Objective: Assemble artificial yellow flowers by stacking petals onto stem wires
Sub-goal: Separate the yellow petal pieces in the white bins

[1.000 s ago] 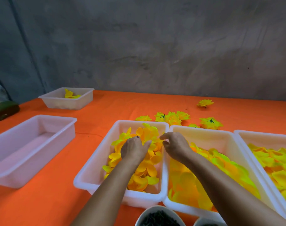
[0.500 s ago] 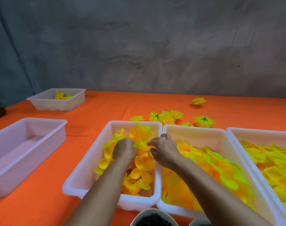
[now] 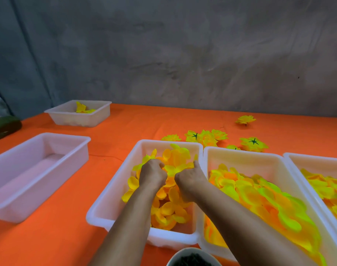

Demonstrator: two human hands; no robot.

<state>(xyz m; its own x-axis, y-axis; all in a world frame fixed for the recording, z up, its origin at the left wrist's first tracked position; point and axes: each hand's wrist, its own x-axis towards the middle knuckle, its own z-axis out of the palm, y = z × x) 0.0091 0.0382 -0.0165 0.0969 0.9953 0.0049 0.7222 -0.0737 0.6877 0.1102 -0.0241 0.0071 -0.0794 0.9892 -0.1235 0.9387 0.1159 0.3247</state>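
grey mottled wall up top, bright orange table (image 3: 48,237) below, and both hands are down in the middle white bin (image 3: 114,191). left hand (image 3: 152,176) is curled into the yellow petals (image 3: 175,160), fingers bunched, seemingly gripping a few; right hand (image 3: 190,181) is curled too, one finger poking up toward 12 o'clock, though what it pinches, if anything, i cannot tell. the petals look feather-light, soft fabric, floppy and clingy, so expect them to lift in clumps; best taken by a fingertip pinch at the centre, where the stem would presumably go through. no stem wire visible in either hand. at 3 o'clock sits a second petal bin (image 3: 240,156), finished flowers (image 3: 208,138) lie at 1 o'clock, an empty bin (image 3: 39,143) at 9, a dark-filled bowl (image 3: 192,256) at 6. no labels, brands or writing readable anywhere.
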